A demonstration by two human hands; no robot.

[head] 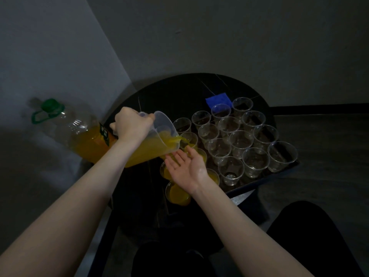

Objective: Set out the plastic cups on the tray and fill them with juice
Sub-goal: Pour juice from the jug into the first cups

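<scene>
Head view: left grip (131, 124) clamped on tilted jug (157, 136); right grip (187, 166) spread beneath spout.

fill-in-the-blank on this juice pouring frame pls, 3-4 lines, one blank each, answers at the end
1. The left hand grips a clear jug and tilts it to pour ____ juice.
2. The right hand is held ____, palm up, under the jug's spout.
3. The big juice bottle behind the jug has a ____ cap.
4. Most cups on the black tray are still ____.

Answers: orange; open; green; empty
</scene>
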